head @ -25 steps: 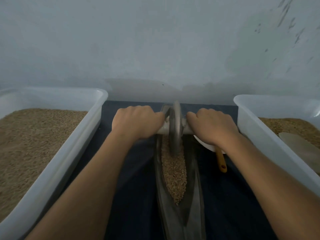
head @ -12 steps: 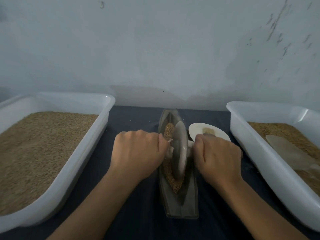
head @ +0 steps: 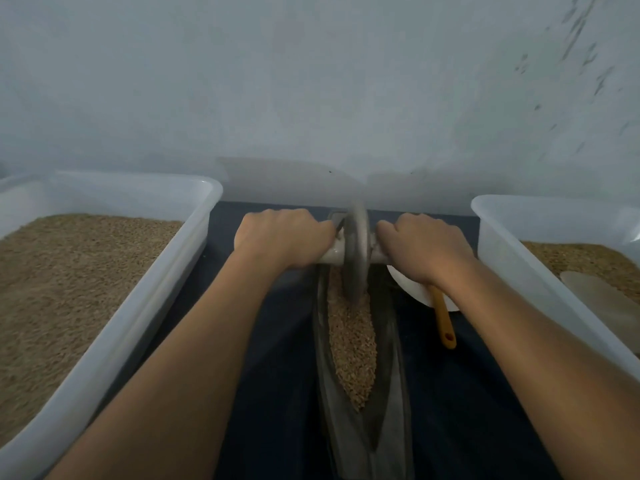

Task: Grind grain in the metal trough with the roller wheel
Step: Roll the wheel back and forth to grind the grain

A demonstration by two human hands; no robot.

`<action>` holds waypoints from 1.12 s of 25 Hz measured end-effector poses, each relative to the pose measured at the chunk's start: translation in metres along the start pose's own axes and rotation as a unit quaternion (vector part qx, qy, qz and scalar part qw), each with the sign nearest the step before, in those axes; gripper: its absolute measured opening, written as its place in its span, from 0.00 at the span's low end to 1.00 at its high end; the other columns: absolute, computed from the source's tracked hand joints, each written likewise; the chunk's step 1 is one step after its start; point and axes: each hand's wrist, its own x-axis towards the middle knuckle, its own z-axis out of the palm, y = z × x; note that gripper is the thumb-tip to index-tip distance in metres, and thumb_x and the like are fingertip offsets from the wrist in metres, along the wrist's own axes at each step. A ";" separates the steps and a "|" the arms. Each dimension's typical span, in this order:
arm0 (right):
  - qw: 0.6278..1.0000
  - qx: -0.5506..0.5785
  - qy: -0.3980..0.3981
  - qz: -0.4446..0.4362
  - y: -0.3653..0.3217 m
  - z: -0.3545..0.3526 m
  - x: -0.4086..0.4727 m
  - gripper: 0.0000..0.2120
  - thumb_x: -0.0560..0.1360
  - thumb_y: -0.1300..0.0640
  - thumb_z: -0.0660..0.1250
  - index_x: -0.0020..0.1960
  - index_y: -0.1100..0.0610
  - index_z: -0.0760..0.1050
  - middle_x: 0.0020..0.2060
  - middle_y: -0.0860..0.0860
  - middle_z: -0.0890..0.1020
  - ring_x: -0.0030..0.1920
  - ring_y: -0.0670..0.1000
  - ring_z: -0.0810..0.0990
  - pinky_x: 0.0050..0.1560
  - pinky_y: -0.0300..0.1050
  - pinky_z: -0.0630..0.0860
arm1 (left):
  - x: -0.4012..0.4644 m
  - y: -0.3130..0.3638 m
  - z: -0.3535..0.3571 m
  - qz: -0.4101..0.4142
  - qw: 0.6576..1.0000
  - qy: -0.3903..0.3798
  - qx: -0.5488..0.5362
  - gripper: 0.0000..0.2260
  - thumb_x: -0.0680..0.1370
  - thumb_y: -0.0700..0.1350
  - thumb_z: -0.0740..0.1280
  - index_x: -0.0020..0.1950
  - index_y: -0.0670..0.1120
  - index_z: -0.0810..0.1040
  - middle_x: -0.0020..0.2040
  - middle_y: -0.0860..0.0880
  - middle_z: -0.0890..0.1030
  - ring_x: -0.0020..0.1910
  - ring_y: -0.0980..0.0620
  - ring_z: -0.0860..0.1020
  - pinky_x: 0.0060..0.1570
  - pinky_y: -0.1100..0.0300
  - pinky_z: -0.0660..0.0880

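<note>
— Two hands, what are they doing?
— My left hand (head: pixel 282 237) and right hand (head: pixel 424 249) grip the axle of the grey metal roller wheel (head: pixel 356 258), standing at the far end of the long metal trough (head: pixel 391 393) of brown grain (head: pixel 351 344).
— Any writing?
— I can read none.

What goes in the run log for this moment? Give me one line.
left hand grips axle | right hand grips axle | roller wheel at far end of metal trough | grain in trough

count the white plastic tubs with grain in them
2: one tub left of the metal trough, one tub on its right, partly cut off by the frame edge. None seem hidden.
</note>
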 end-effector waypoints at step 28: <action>0.984 0.020 0.175 0.030 -0.025 0.002 -0.048 0.27 0.78 0.44 0.38 0.29 0.51 0.67 0.24 0.47 0.69 0.24 0.46 0.64 0.29 0.43 0.54 | -0.042 -0.011 0.020 0.123 0.974 0.128 0.140 0.05 0.80 0.50 0.59 0.46 0.51 0.66 0.42 0.47 0.74 0.40 0.39 0.78 0.36 0.50 0.68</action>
